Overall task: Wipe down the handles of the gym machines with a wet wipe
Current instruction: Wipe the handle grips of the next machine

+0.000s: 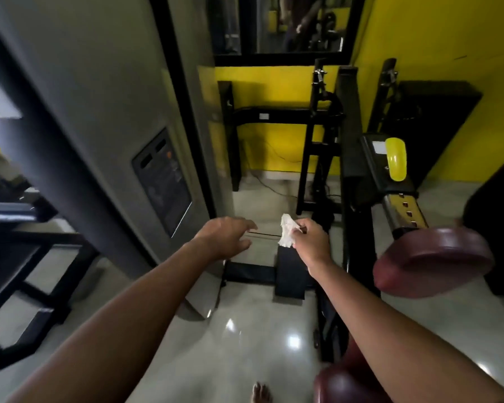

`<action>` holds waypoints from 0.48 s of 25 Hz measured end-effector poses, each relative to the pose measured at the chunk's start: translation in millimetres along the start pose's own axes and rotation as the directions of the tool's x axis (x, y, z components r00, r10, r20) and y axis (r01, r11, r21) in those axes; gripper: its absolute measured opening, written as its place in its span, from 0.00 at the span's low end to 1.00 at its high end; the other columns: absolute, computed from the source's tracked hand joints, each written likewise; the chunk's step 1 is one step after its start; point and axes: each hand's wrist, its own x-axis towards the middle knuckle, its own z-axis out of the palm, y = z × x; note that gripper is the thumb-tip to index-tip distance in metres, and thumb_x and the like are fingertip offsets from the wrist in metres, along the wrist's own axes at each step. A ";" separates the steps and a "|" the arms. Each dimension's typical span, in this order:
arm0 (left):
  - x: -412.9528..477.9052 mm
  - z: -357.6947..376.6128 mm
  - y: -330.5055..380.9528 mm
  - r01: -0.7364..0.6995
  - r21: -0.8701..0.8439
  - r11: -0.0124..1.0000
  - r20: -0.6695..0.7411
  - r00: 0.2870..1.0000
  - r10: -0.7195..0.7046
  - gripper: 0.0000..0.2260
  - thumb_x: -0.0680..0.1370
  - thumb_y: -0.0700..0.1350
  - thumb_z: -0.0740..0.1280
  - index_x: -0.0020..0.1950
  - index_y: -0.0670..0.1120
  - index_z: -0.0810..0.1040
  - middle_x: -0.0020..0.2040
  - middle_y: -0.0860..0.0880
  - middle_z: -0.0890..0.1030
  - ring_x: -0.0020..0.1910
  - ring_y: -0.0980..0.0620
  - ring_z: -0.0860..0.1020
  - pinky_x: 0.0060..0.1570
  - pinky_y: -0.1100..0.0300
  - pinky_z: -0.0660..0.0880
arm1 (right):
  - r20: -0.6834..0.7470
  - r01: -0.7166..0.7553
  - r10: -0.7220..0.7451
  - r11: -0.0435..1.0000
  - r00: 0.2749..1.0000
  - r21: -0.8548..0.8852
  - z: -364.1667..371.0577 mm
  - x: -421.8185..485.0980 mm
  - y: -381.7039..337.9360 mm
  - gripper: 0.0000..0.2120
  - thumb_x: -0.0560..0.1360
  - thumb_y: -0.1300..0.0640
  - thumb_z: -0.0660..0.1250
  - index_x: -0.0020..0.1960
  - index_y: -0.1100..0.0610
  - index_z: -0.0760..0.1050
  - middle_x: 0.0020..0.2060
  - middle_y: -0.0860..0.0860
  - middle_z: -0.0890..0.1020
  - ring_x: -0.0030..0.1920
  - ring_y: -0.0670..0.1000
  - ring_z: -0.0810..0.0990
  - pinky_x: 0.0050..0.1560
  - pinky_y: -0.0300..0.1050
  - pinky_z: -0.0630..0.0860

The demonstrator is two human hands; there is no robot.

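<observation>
In the head view, both bare arms reached forward from the bottom of the frame toward the middle. The right hand (312,242), just right of centre, pinched a crumpled white wipe (287,234) between thumb and fingertips, the wipe sticking out to the left of the knuckles. The left hand (224,237), just left of centre and apart from the wipe, was held palm down with its fingers loosely spread and gripping nothing. A thin dark line (262,234) ran between the two hands, too blurred to tell what it was. Behind them stood a black machine frame (317,146) against a yellow wall (419,39). A maroon pad (431,260) sat at the right edge, a grey pillar (114,97) filled the upper left, and a bare foot (261,392) showed on the glossy floor (245,330) at bottom centre.
</observation>
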 end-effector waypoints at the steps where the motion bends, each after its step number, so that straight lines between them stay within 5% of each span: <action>1: 20.9 -6.9 -9.3 -0.037 0.004 0.999 0.002 0.999 0.037 0.19 0.80 0.52 0.63 0.71 0.55 0.71 0.67 0.52 0.76 0.66 0.51 0.73 0.61 0.56 0.70 | -0.035 -0.023 0.024 1.000 0.999 0.006 1.9 14.0 -3.1 0.09 0.73 0.63 0.63 0.41 0.50 0.77 0.34 0.47 0.81 0.39 0.52 0.81 0.40 0.46 0.75; 5: 98.4 -23.1 -31.2 -0.193 0.064 0.979 0.001 0.981 0.194 0.19 0.80 0.52 0.62 0.72 0.53 0.70 0.69 0.52 0.75 0.66 0.50 0.73 0.61 0.54 0.71 | -0.142 -0.090 0.092 0.996 0.986 0.020 8.6 61.1 -5.6 0.07 0.72 0.61 0.64 0.45 0.53 0.79 0.41 0.51 0.83 0.45 0.55 0.82 0.47 0.53 0.79; 12: 253.0 -56.5 -44.7 -0.429 0.178 0.886 -0.005 0.900 0.437 0.18 0.80 0.54 0.63 0.70 0.54 0.72 0.66 0.51 0.77 0.64 0.50 0.74 0.58 0.51 0.75 | -0.297 -0.132 0.151 0.988 0.943 0.082 15.4 146.6 -17.6 0.07 0.74 0.60 0.64 0.47 0.55 0.80 0.42 0.50 0.83 0.45 0.52 0.81 0.46 0.49 0.77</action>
